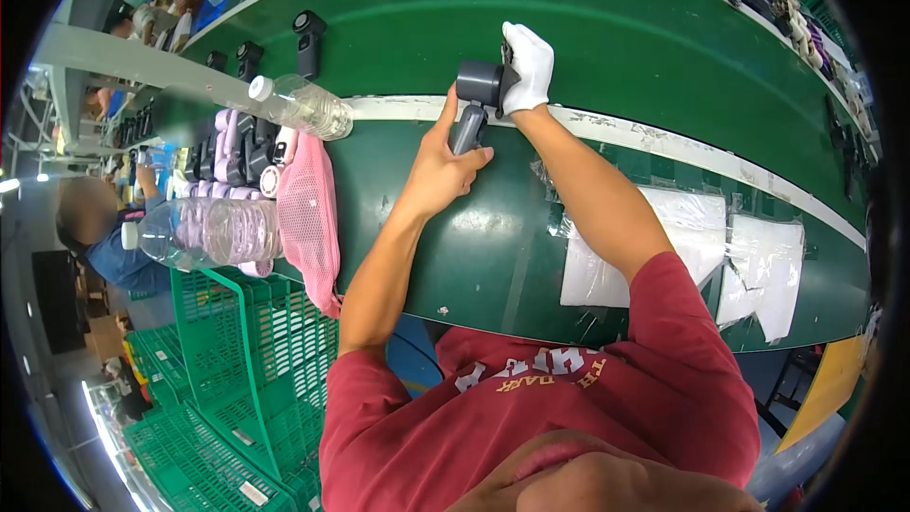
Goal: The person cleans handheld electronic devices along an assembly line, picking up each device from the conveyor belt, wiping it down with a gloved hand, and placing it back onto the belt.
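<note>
A dark grey handheld fan point(481, 82) is held over the near edge of the green belt, its drum-shaped head up and its handle pointing down towards me. My left hand point(443, 171), bare, is closed around the handle, with a finger reaching up along the head. On the other side, my right hand point(531, 66) wears a white glove and grips the right end of the head. Something dark shows between the glove and the fan; I cannot tell whether it is the glove's palm or a separate piece.
More dark fans point(308, 43) stand on the belt point(664, 47) at left. Two clear bottles point(303, 106) and a pink mesh bag point(308, 218) sit left, by lilac and black fans point(227, 147). White sheets point(645, 246) are taped at right. Green crates point(218, 370) stand lower left; a person point(123, 237) sits beyond.
</note>
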